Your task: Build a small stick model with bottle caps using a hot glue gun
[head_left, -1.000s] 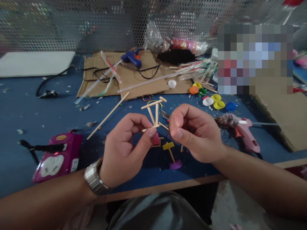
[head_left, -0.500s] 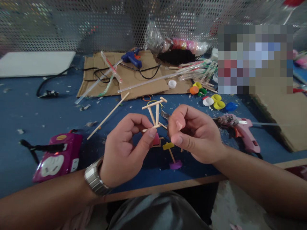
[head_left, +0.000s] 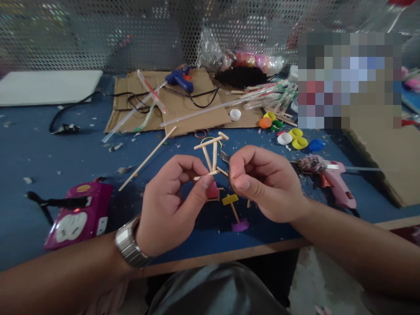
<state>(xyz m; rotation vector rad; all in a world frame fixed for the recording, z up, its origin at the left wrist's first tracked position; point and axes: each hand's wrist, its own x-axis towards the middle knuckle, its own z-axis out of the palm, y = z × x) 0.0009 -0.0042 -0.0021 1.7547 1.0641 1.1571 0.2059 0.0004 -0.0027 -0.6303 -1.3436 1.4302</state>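
My left hand (head_left: 175, 199) pinches a small frame of wooden sticks (head_left: 215, 155) between thumb and fingers. Two uprights of this frame lean together at the bottom, and a crossbar joins them at the top. Close by on the right, my right hand (head_left: 267, 183) has its thumb pressed against curled fingers. Whatever it may hold is hidden. A metal blade tip (head_left: 225, 156) shows beside its knuckles; I cannot tell whether that hand touches it. Below the hands are a yellow piece (head_left: 230, 200) on a stick with a purple base (head_left: 240, 225), and a pink piece (head_left: 213, 190) partly covered.
A pink glue gun (head_left: 336, 179) lies at right, a blue one (head_left: 180, 79) on cardboard (head_left: 197, 116) behind. Several bottle caps (head_left: 285, 139) sit at back right. A magenta power box (head_left: 82, 214) stands at left near a loose wooden stick (head_left: 147, 159).
My right thumb has risen and closed against the fingers. The left hand and the stick frame have barely moved.
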